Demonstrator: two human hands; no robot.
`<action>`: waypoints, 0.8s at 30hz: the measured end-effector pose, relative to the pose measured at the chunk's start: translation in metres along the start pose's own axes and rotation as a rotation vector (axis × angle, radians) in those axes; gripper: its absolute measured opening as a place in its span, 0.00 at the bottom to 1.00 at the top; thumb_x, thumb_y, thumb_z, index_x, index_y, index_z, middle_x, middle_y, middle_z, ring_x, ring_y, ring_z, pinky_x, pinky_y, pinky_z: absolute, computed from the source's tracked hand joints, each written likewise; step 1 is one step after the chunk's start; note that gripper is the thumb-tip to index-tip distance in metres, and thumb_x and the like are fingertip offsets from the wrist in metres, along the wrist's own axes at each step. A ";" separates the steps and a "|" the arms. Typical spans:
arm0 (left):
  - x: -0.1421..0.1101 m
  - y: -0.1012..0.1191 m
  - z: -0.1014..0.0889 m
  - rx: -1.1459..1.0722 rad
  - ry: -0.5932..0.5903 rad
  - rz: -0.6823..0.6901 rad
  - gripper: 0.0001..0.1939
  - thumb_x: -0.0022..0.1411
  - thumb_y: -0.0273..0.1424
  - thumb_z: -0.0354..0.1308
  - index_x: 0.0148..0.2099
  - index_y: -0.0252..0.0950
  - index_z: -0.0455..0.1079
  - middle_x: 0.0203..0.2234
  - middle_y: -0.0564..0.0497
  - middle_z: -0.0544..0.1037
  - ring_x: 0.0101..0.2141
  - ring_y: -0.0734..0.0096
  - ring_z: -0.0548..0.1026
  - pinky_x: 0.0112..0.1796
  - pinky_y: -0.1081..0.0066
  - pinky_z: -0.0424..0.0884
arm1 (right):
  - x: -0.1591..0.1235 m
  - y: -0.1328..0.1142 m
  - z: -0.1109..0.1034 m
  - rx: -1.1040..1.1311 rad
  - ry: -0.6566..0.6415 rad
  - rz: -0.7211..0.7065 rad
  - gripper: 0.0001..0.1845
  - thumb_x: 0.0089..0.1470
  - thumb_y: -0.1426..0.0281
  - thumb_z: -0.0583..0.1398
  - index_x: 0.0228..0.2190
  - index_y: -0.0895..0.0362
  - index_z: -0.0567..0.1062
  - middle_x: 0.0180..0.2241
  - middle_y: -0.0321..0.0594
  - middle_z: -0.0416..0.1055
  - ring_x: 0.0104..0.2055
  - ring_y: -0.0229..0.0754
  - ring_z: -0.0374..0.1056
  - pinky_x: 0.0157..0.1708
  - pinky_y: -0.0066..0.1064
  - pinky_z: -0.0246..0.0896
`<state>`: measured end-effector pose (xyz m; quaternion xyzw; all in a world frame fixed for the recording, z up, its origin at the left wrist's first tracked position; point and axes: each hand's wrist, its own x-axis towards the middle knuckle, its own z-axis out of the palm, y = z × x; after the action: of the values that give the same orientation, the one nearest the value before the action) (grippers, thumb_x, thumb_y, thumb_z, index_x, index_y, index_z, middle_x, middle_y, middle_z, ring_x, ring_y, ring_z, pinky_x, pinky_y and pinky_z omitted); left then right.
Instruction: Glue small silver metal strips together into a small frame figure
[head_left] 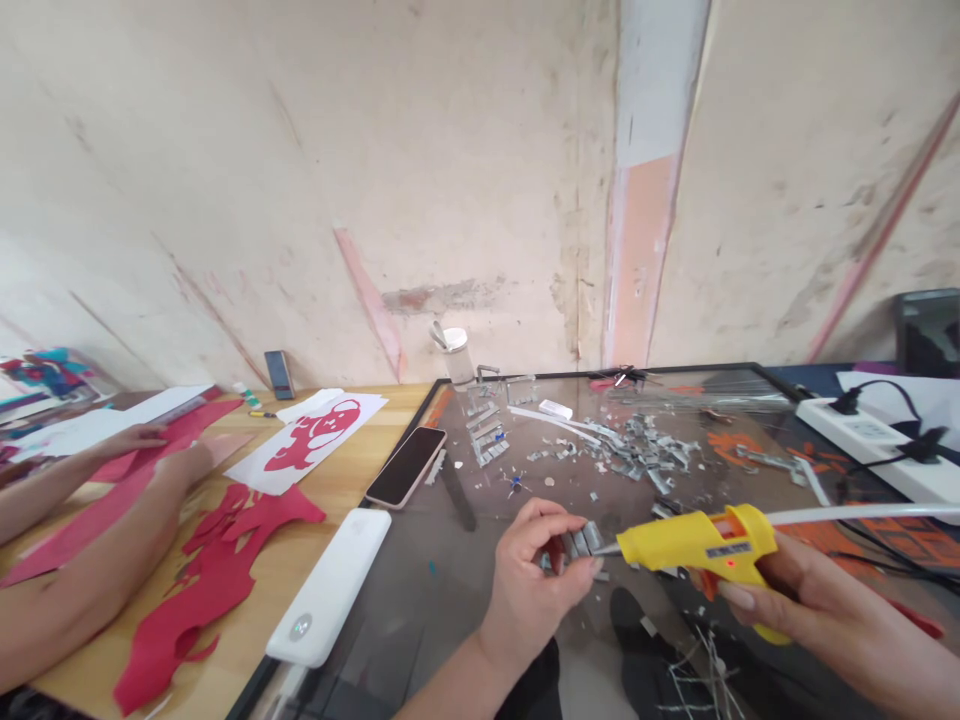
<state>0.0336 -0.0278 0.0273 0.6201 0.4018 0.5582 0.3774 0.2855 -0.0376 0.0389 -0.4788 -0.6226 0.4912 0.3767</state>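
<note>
My left hand (529,565) pinches a small grey piece made of metallic strips (583,540) between thumb and fingers, above the dark glass tabletop. Wrapped round the handle of a yellow hot glue gun (694,540) is my right hand (806,590). The gun's nozzle points left and meets or nearly meets the grey piece; I cannot tell whether it touches. A red light glows on the gun's side, and a white glue stick (862,513) runs out of its back. Beyond my hands lies a heap of loose grey strips (649,450), near a ladder-like grey assembly (487,435).
To the left, another person's arms (135,530) rest over red paper on a wooden table (390,398). A phone (407,467) and a white power bank (330,585) lie along the glass edge. A power strip (874,445) with cables is at right; a lidded jar (457,355) stands behind.
</note>
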 end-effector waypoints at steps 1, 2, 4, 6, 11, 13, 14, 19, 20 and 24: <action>0.000 0.000 0.000 -0.033 -0.011 -0.013 0.11 0.46 0.23 0.64 0.36 0.34 0.75 0.33 0.48 0.70 0.25 0.78 0.67 0.26 0.76 0.65 | 0.000 0.000 -0.001 0.022 -0.005 0.021 0.16 0.44 0.57 0.64 0.36 0.49 0.77 0.30 0.40 0.75 0.31 0.45 0.69 0.29 0.28 0.65; 0.000 -0.001 0.000 -0.072 -0.024 -0.027 0.11 0.46 0.24 0.64 0.37 0.34 0.75 0.34 0.48 0.70 0.26 0.77 0.67 0.27 0.76 0.65 | 0.000 0.000 -0.001 0.044 -0.001 0.042 0.16 0.45 0.56 0.64 0.35 0.50 0.77 0.28 0.39 0.74 0.29 0.44 0.68 0.27 0.27 0.64; 0.001 -0.002 0.001 -0.162 -0.048 -0.054 0.11 0.47 0.26 0.65 0.37 0.34 0.76 0.34 0.48 0.70 0.27 0.77 0.68 0.29 0.76 0.65 | 0.001 0.000 -0.001 0.085 0.017 0.073 0.17 0.45 0.53 0.63 0.32 0.51 0.77 0.24 0.37 0.71 0.25 0.40 0.64 0.23 0.25 0.60; 0.001 -0.003 0.001 -0.250 -0.063 -0.068 0.11 0.48 0.28 0.66 0.37 0.35 0.76 0.33 0.49 0.70 0.29 0.76 0.68 0.31 0.76 0.65 | 0.002 -0.001 0.002 0.125 0.029 0.099 0.18 0.45 0.52 0.62 0.30 0.53 0.76 0.22 0.35 0.68 0.24 0.38 0.61 0.23 0.25 0.58; 0.000 -0.003 0.003 -0.374 -0.059 -0.111 0.12 0.48 0.29 0.67 0.38 0.35 0.76 0.32 0.51 0.69 0.30 0.76 0.66 0.32 0.76 0.64 | 0.004 0.001 0.013 0.223 0.012 0.170 0.19 0.46 0.52 0.62 0.29 0.56 0.74 0.24 0.35 0.68 0.26 0.38 0.60 0.27 0.27 0.57; -0.001 -0.004 0.003 -0.404 -0.048 -0.140 0.12 0.48 0.29 0.68 0.38 0.35 0.76 0.32 0.51 0.69 0.30 0.76 0.65 0.32 0.76 0.63 | 0.004 0.001 0.018 0.266 0.015 0.184 0.19 0.46 0.53 0.62 0.30 0.56 0.74 0.24 0.34 0.68 0.26 0.38 0.60 0.27 0.27 0.56; -0.001 -0.004 0.003 -0.421 -0.042 -0.152 0.13 0.48 0.29 0.68 0.38 0.36 0.76 0.32 0.51 0.69 0.30 0.76 0.65 0.32 0.76 0.63 | 0.004 0.000 0.020 0.285 0.026 0.195 0.19 0.46 0.53 0.63 0.30 0.56 0.74 0.24 0.34 0.68 0.26 0.37 0.59 0.27 0.27 0.56; -0.003 -0.007 0.005 -0.493 -0.022 -0.202 0.13 0.47 0.29 0.68 0.38 0.37 0.76 0.32 0.52 0.68 0.30 0.77 0.64 0.31 0.77 0.62 | 0.004 -0.001 0.021 0.312 -0.021 0.240 0.18 0.46 0.54 0.63 0.31 0.56 0.74 0.27 0.35 0.69 0.27 0.38 0.61 0.28 0.28 0.57; -0.003 -0.008 0.005 -0.497 -0.020 -0.205 0.13 0.47 0.29 0.68 0.38 0.38 0.76 0.32 0.52 0.68 0.30 0.78 0.64 0.31 0.77 0.62 | 0.004 0.000 0.020 0.310 -0.047 0.242 0.18 0.47 0.54 0.63 0.32 0.56 0.74 0.28 0.36 0.70 0.27 0.38 0.61 0.28 0.28 0.57; -0.005 -0.013 0.005 -0.508 -0.016 -0.213 0.13 0.48 0.29 0.68 0.39 0.38 0.76 0.33 0.52 0.68 0.30 0.78 0.64 0.31 0.77 0.62 | 0.005 0.001 0.020 0.324 -0.069 0.229 0.17 0.48 0.55 0.63 0.32 0.55 0.74 0.27 0.35 0.69 0.27 0.37 0.60 0.28 0.28 0.57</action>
<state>0.0373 -0.0271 0.0134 0.4644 0.3088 0.5932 0.5806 0.2659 -0.0379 0.0334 -0.4625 -0.4895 0.6405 0.3691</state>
